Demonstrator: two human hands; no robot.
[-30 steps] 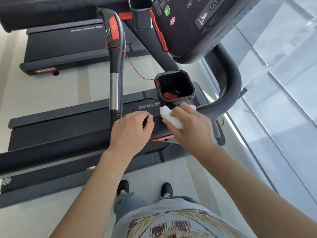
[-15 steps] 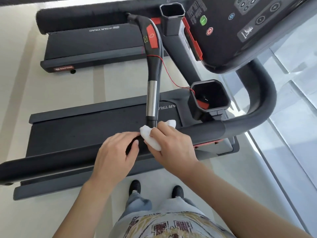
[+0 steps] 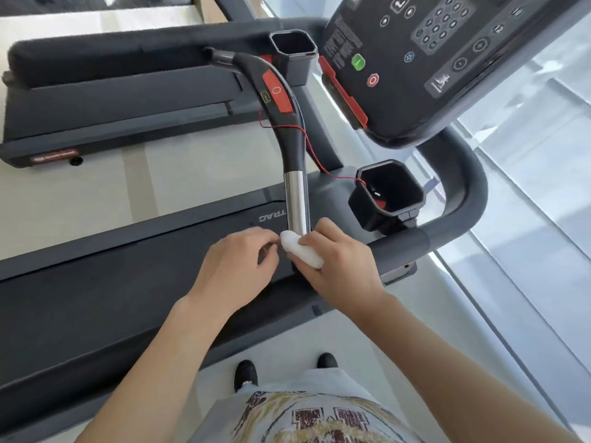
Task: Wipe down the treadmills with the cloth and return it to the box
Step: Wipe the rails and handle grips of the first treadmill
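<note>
Right hand grips white cloth against the treadmill handrail

— Where did the hands sit on the near treadmill?
— Both over its side rail, at the foot of the curved handle. The right hand held the cloth against the handle's base; the left hand was just left of it, fingertips at the cloth.
— And to the right?
— A cup holder sat on the rail, with the console above and behind it.
— Anything beyond?
— A second treadmill lay behind the first, floor between them. The person's shoes stood on the floor in front of the near treadmill.
</note>
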